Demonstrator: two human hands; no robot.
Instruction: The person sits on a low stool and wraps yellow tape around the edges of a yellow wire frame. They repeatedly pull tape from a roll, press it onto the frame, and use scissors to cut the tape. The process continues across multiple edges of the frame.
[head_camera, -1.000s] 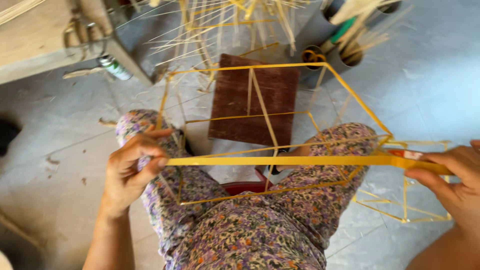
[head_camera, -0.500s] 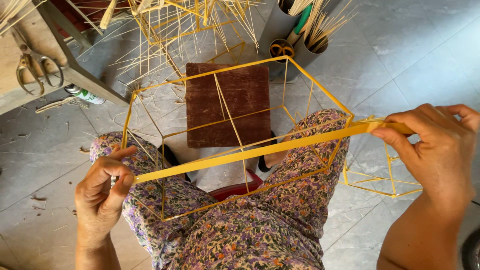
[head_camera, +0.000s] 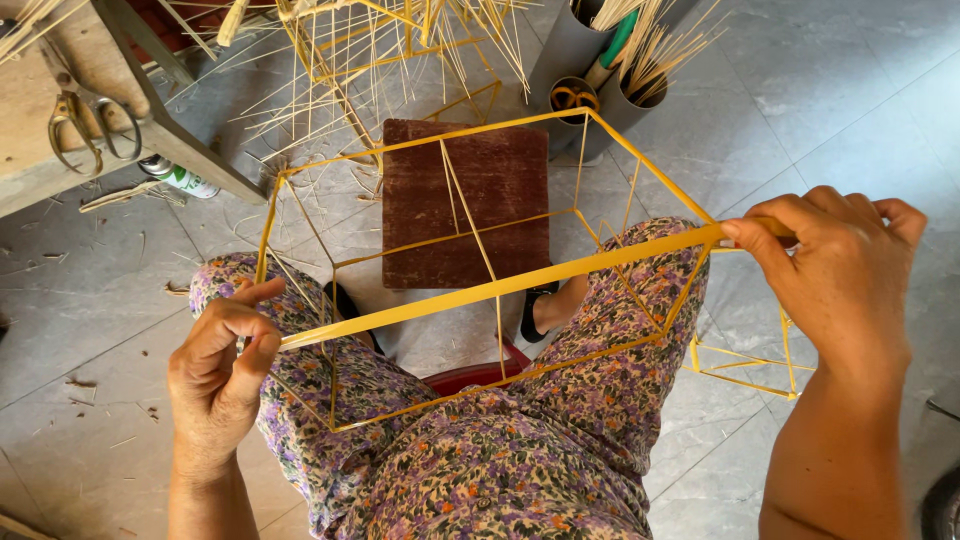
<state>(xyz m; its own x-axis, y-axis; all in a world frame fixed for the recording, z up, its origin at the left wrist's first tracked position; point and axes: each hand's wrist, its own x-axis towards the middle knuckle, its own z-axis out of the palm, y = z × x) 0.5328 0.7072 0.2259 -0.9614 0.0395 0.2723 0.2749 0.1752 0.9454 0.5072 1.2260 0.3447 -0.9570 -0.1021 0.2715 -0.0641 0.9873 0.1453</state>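
A yellow frame of thin sticks (head_camera: 610, 140), box-shaped, rests over my lap in the head view. Across it runs a flat yellow strip (head_camera: 500, 287), stretched between both hands. My left hand (head_camera: 222, 365) pinches the strip's lower left end near the frame's left side. My right hand (head_camera: 835, 265) grips the strip's upper right end at the frame's right corner. My knees in flowered cloth (head_camera: 480, 450) lie under the frame.
A dark red-brown square board (head_camera: 465, 205) lies on the tiled floor under the frame. Grey tubes with sticks and tape (head_camera: 590, 60) stand behind. Scissors (head_camera: 85, 125) lie on a wooden bench at left, a spray can (head_camera: 185, 180) beneath. Loose stick frames (head_camera: 400, 50) pile behind.
The strip has tilted from level to slanting up to the right. My right hand rose and moved in to the frame's corner; my left hand dropped lower.
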